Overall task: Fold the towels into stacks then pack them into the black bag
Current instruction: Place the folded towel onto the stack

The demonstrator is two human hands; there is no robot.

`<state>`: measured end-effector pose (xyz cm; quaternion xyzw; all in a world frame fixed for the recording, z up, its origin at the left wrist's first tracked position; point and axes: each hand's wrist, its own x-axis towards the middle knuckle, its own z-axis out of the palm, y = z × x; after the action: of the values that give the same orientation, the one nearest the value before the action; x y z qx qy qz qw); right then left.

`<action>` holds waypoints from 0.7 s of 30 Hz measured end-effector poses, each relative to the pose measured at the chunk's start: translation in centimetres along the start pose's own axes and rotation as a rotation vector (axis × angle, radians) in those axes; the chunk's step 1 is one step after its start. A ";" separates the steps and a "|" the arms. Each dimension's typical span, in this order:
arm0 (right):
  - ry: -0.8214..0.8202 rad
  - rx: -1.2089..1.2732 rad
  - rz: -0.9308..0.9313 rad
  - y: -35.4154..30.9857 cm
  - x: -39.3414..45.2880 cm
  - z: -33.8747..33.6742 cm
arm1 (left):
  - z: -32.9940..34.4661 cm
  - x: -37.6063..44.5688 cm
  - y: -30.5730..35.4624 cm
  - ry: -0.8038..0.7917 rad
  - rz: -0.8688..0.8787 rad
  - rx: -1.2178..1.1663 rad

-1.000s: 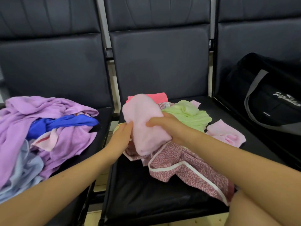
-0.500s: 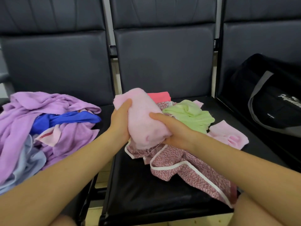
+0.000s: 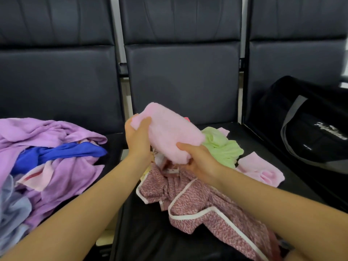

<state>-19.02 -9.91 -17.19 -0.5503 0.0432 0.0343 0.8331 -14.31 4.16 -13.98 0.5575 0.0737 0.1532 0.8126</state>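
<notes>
Higher now, pink towel [image 3: 169, 134] in both grips: left hand [image 3: 138, 137], right hand [image 3: 199, 161].

We see two bare forearms reaching in from the bottom edge, no sleeves visible on them. The left hand [image 3: 138, 137] and right hand [image 3: 198, 161] wear no gloves, rings or watches.

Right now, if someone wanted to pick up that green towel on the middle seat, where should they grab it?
Probably from above and the right, pinching the bunched ridge at the top of the green towel. It lies crumpled, no flat edge showing, and its left side is hidden behind the pink towel held in both hands.
</notes>
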 end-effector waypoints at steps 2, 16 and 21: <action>0.084 -0.083 -0.095 -0.8 2.1 -0.9 | -0.6 1.3 -0.6 -0.016 0.016 0.068; 0.438 -0.508 -0.177 -2.4 21.3 -0.3 | 2.1 14.6 -5.4 -0.109 0.274 0.564; 0.386 -1.073 -0.314 0.2 21.8 -1.9 | 1.4 16.4 -9.5 -0.053 0.292 0.836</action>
<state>2.54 -11.41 -20.51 -0.8908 0.0885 -0.1730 0.4107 3.13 5.18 -21.44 0.8465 0.0292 0.2091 0.4888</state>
